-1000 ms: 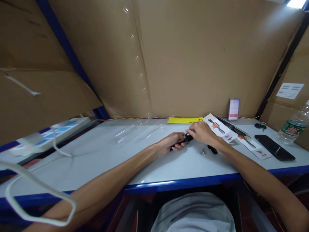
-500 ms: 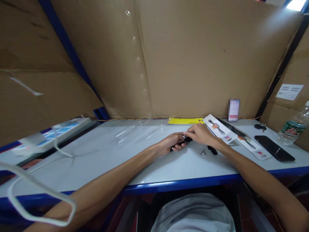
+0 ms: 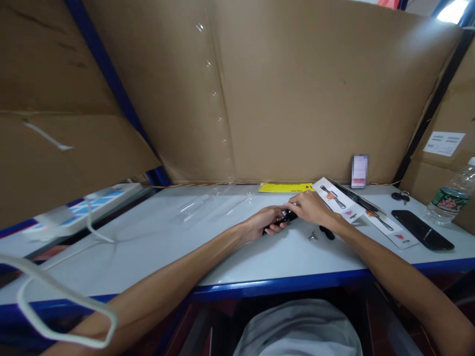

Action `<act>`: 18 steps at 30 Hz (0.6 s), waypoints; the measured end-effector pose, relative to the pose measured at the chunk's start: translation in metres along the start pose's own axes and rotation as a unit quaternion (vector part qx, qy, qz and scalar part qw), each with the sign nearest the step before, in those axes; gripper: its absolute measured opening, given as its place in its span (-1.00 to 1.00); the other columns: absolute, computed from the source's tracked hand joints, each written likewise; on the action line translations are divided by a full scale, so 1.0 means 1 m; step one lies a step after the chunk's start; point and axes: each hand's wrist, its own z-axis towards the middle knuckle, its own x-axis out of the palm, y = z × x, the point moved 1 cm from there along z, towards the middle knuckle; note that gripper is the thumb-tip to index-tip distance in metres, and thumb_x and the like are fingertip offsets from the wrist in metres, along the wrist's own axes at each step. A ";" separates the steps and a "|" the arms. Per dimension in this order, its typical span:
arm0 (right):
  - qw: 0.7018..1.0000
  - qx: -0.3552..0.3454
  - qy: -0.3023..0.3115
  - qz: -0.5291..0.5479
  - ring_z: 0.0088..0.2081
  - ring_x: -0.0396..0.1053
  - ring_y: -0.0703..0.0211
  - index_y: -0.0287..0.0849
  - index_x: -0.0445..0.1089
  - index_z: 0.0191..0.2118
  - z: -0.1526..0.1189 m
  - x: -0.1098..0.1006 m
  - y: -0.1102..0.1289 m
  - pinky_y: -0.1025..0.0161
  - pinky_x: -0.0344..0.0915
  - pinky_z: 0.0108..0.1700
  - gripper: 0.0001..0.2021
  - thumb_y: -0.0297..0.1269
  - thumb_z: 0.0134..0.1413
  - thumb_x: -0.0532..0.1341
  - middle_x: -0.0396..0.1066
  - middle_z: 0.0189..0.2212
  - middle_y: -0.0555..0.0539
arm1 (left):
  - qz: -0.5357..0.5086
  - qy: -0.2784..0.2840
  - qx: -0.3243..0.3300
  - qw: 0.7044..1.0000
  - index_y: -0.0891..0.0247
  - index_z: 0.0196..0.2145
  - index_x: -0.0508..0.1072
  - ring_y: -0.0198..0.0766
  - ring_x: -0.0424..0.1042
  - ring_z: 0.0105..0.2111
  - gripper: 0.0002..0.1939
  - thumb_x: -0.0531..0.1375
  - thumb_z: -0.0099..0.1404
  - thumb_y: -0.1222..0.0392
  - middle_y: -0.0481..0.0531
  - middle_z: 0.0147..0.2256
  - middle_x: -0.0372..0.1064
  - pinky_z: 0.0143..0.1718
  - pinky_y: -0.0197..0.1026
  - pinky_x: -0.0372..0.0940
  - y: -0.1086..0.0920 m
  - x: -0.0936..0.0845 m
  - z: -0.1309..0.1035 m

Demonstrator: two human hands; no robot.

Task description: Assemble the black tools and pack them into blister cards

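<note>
My left hand [image 3: 267, 221] is wrapped round a black spokeshave [image 3: 288, 216], whose shape matches the tool pictured on the cards. The spokeshave is held low over the table, partly hidden by my fingers. My right hand [image 3: 309, 205] is closed at its right end, thumb and fingertips pressed together against it and close to my left thumb. Whether a small part is between those fingertips cannot be made out. Just below my right hand lie small silver metal pieces [image 3: 312, 236], perhaps screws, and a black rounded part [image 3: 327, 233].
White printed cards [image 3: 334, 200] and a yellow card [image 3: 285, 187] lie behind and right of my hands. Further right are a black phone [image 3: 422, 230], keys [image 3: 401, 196] and a water bottle [image 3: 451, 198]. A power strip [image 3: 100, 207] with a white cable is at left. Cardboard [image 3: 297, 99] walls the table.
The view has tilted up very slightly. Both hands keep nearly the same grip on the spokeshave, with little visible movement.
</note>
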 end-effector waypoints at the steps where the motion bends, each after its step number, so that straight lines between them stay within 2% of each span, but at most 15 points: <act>1: 1.000 0.006 -0.008 -0.018 -0.49 0.24 0.26 -0.20 0.55 -0.45 0.000 0.000 0.000 0.28 -0.07 -0.41 -0.61 -0.12 0.29 0.13 0.46 -0.53 -0.07 | 0.002 0.005 0.000 1.000 0.24 -0.12 0.26 -0.48 -0.03 -0.76 -0.71 0.02 0.18 0.37 -0.13 -0.59 0.18 -0.76 -0.49 -0.20 0.000 0.000 0.000; 7: 1.000 -0.006 0.016 0.003 -0.55 0.17 0.30 -0.22 0.52 -0.51 0.000 0.002 0.000 0.29 -0.09 -0.44 -0.46 -0.01 0.34 0.03 0.40 -0.60 -0.03 | 0.018 -0.013 -0.003 1.000 0.26 -0.17 0.27 -0.49 -0.03 -0.75 -0.74 0.01 0.16 0.37 -0.11 -0.58 0.20 -0.77 -0.48 -0.20 0.000 -0.001 0.000; 12: 0.998 0.017 -0.010 -0.051 -0.50 0.23 0.24 -0.21 0.54 -0.47 0.000 0.003 -0.002 0.25 -0.10 -0.42 -0.58 -0.10 0.30 0.11 0.48 -0.51 -0.12 | 0.016 0.008 0.002 1.000 0.23 -0.07 0.26 -0.48 -0.05 -0.76 -0.64 0.00 0.16 0.37 -0.13 -0.59 0.20 -0.76 -0.48 -0.20 -0.001 0.000 0.000; 18: 0.999 -0.013 0.011 0.038 -0.56 0.02 0.33 -0.24 0.47 -0.56 0.000 0.002 0.000 0.30 -0.14 -0.45 -0.46 0.00 0.32 0.05 0.29 -0.65 0.01 | 0.010 -0.006 0.006 1.000 0.25 -0.21 0.23 -0.49 -0.03 -0.76 -0.79 0.03 0.15 0.35 -0.10 -0.58 0.24 -0.76 -0.48 -0.21 0.001 -0.002 0.002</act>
